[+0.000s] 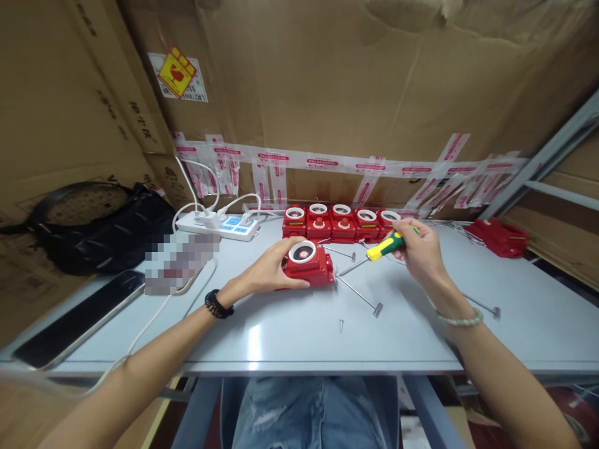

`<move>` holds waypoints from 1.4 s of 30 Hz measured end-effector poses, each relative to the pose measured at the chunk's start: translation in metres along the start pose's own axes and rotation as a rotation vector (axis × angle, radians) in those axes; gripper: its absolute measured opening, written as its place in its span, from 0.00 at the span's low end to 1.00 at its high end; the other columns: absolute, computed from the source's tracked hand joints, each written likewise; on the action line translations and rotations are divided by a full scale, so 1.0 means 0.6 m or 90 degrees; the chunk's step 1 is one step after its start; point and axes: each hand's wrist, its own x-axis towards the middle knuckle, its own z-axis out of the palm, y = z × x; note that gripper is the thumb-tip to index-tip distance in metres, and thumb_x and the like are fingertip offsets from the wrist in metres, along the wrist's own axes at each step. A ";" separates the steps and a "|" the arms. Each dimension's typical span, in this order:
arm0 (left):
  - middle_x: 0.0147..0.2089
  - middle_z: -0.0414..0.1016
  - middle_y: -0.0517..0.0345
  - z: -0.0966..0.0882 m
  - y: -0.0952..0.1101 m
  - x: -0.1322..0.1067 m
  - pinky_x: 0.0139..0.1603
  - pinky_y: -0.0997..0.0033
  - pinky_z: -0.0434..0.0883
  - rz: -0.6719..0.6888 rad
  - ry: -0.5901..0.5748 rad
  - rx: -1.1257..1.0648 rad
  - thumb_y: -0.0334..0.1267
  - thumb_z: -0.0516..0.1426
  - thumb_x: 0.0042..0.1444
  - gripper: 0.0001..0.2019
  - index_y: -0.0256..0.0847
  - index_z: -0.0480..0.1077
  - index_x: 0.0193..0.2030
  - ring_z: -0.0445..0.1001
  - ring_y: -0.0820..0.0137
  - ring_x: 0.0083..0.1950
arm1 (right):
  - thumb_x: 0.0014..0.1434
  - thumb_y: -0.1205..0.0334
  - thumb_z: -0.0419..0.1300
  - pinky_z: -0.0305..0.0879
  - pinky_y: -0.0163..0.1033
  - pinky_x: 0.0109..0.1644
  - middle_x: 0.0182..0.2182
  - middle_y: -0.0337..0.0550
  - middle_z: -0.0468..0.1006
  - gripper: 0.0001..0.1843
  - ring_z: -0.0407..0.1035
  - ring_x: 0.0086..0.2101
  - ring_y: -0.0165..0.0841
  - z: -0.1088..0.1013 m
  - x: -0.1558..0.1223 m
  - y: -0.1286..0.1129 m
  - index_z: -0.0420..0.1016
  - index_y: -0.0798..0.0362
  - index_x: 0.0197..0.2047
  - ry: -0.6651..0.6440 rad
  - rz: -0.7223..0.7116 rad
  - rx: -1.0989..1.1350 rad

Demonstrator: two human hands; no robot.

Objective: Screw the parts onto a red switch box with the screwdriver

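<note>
My left hand [271, 269] grips a red box-shaped device [312, 267] with a round white-ringed face, holding it down on the grey table [290, 337]. My right hand [421, 251] is closed round a screwdriver [369, 257] with a yellow and green handle. Its metal shaft slants down to the left, and the tip lies close to the device's right side. A long metal bolt [359, 295] lies just right of the device. A small screw [341, 324] rests in front of it.
A row of several similar red devices [340, 222] stands behind. A white power strip [219, 226] with plugs, a black bag [100, 232] and a dark phone [77, 318] lie at left. More red parts [498, 237] lie far right, another bolt [484, 305] near my right wrist. Cardboard walls surround.
</note>
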 end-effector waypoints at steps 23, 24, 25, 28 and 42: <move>0.59 0.67 0.51 -0.004 0.004 -0.001 0.56 0.59 0.69 -0.035 0.020 -0.057 0.54 0.66 0.44 0.39 0.44 0.57 0.60 0.71 0.59 0.54 | 0.50 0.61 0.60 0.56 0.29 0.12 0.15 0.32 0.69 0.06 0.62 0.11 0.24 0.002 -0.010 0.017 0.66 0.53 0.26 0.044 -0.045 -0.023; 0.59 0.68 0.51 -0.005 0.004 -0.001 0.56 0.59 0.69 -0.038 0.021 -0.058 0.54 0.66 0.44 0.39 0.44 0.57 0.59 0.72 0.59 0.54 | 0.50 0.62 0.60 0.56 0.29 0.12 0.15 0.32 0.69 0.06 0.62 0.11 0.24 0.002 -0.010 0.018 0.66 0.53 0.26 0.047 -0.047 -0.022; 0.58 0.68 0.51 -0.005 0.004 -0.001 0.56 0.59 0.69 -0.044 0.019 -0.060 0.54 0.66 0.44 0.39 0.44 0.57 0.59 0.72 0.59 0.53 | 0.50 0.62 0.60 0.56 0.29 0.12 0.15 0.32 0.69 0.06 0.62 0.11 0.24 0.002 -0.010 0.018 0.67 0.53 0.26 0.051 -0.050 -0.021; 0.57 0.69 0.50 -0.008 0.005 -0.001 0.54 0.57 0.70 -0.066 0.016 -0.072 0.55 0.66 0.43 0.40 0.44 0.56 0.60 0.73 0.57 0.53 | 0.51 0.60 0.61 0.59 0.31 0.12 0.15 0.32 0.70 0.07 0.64 0.12 0.26 0.001 -0.011 0.017 0.67 0.52 0.26 0.049 -0.065 -0.019; 0.60 0.66 0.52 -0.019 0.004 0.001 0.57 0.55 0.69 -0.060 0.040 -0.095 0.53 0.66 0.43 0.39 0.46 0.57 0.60 0.70 0.56 0.56 | 0.61 0.43 0.51 0.55 0.33 0.21 0.19 0.34 0.62 0.21 0.58 0.19 0.25 -0.029 -0.009 0.005 0.68 0.51 0.29 -0.028 -0.146 -0.374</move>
